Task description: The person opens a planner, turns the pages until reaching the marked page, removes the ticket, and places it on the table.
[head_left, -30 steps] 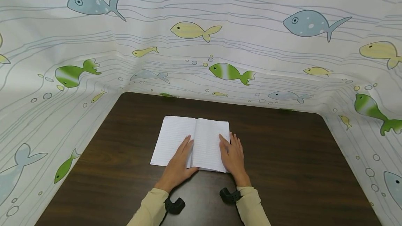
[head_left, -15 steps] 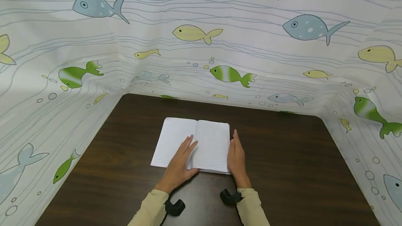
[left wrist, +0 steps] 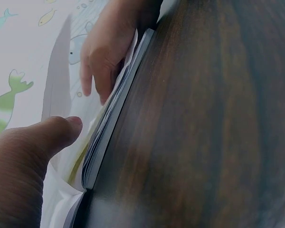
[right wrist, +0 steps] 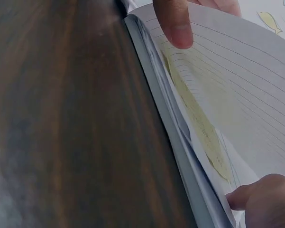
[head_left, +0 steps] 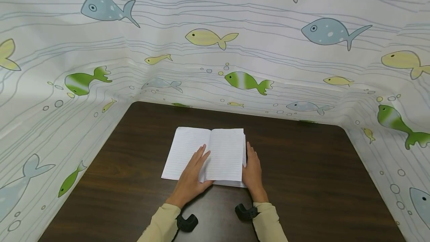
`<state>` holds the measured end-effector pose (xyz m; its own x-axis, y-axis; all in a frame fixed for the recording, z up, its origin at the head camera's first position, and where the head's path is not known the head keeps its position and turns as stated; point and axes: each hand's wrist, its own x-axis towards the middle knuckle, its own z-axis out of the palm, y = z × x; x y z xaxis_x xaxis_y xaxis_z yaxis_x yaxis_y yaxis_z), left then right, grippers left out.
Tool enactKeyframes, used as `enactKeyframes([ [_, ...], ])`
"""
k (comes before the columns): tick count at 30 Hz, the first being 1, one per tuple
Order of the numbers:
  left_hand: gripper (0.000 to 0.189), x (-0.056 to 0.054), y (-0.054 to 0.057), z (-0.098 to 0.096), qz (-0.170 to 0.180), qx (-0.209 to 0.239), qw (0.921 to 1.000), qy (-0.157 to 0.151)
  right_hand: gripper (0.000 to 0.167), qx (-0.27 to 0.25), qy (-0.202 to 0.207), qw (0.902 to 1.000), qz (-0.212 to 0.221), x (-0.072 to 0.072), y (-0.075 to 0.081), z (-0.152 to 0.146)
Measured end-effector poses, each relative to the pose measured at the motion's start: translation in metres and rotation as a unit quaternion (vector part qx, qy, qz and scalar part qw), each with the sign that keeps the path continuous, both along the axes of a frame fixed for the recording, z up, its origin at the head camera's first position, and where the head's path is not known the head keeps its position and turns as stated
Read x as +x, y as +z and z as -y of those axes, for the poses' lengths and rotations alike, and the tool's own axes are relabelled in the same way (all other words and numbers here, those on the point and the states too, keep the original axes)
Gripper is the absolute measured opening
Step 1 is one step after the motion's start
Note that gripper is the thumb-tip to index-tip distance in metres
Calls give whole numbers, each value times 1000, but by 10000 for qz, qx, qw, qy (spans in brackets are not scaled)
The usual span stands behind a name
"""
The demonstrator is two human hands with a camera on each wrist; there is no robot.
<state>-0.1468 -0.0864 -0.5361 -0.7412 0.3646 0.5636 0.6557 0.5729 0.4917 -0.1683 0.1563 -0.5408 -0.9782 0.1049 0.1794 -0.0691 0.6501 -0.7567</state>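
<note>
An open notebook (head_left: 226, 152) with lined white pages lies on the table in the head view. My left hand (head_left: 189, 176) rests across its inner left page and spine, fingers extended. The left thumb (right wrist: 180, 33) lies along the bottom edge, over the pages in the right wrist view. At the right edge is my right hand (head_left: 252, 174), fingers fairly straight, its thumb (right wrist: 239, 197) touching the page edges. One lined page (right wrist: 242, 85) stands raised in a curve above the rest. Beneath it shows a flat yellowish strip (right wrist: 199, 123) between the pages.
The dark wooden table (head_left: 309, 174) surrounds the notebook. White sheeting with printed fish (head_left: 215, 51) walls it in at the back and both sides. Each wrist wears a black band-mounted device (head_left: 187, 222).
My right hand has slid off the right page to its outer edge, and that page's outer side has lifted. The left hand stays in place.
</note>
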Motion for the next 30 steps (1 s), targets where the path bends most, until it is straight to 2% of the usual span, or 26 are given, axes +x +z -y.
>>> enactKeyframes([
  [11,100,1,-1,-1,-453,127,9988,90,69,-66,-101,9999,-115,0,-1,2],
  [15,91,2,2,-2,-679,242,9971,243,69,-19,-130,9999,-25,0,-1,3],
  [23,80,0,2,-4,-1216,686,9863,882,69,20,-226,9996,174,-1,1,5],
  [28,80,0,3,-3,-1398,636,9777,1435,69,39,-235,9996,153,-1,1,4],
  [30,81,1,4,-3,-1367,571,9743,1695,69,34,-234,9996,172,-1,2,4],
])
